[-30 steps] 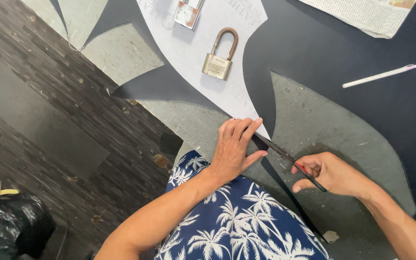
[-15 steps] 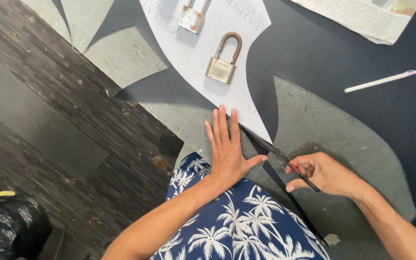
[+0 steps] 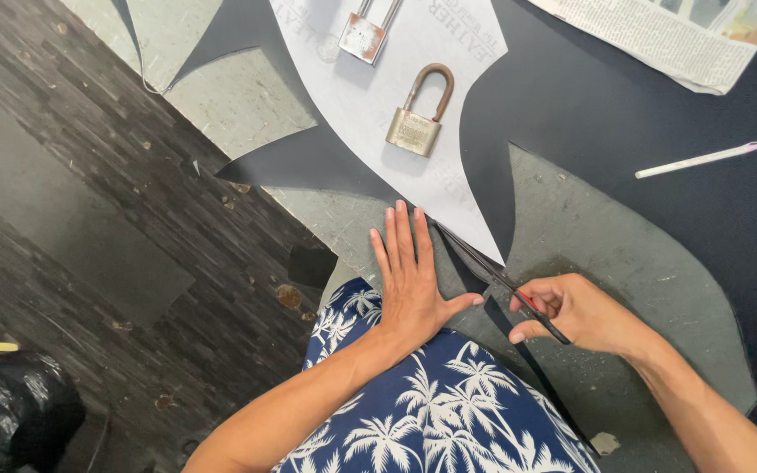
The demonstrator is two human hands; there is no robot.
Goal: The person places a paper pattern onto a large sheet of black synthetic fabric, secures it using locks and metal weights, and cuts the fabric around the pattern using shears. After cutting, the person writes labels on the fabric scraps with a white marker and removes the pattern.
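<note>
My left hand [image 3: 409,276] lies flat with fingers together, pressing down on the grey surface beside dark fabric [image 3: 589,114]. My right hand [image 3: 576,311] grips black scissors [image 3: 492,271], whose blades point up-left along the edge of a white paper pattern [image 3: 396,79] laid on the fabric. A thin dark strip of fabric [image 3: 519,350] trails back from the blades under my right hand. Two brass padlocks [image 3: 418,118] [image 3: 365,31] sit on the pattern as weights.
A white chalk pencil [image 3: 703,159] lies on the dark fabric at right. Folded newspaper [image 3: 676,31] sits at the top right. A black plastic bag [image 3: 10,412] is at the lower left on the dark wood-look floor [image 3: 89,219]. My palm-print clothing [image 3: 431,412] fills the bottom centre.
My left hand has opened from a curled grip to lying flat, and slid slightly up. The scissors stay at the pattern's edge in my right hand. The view has shifted a little.
</note>
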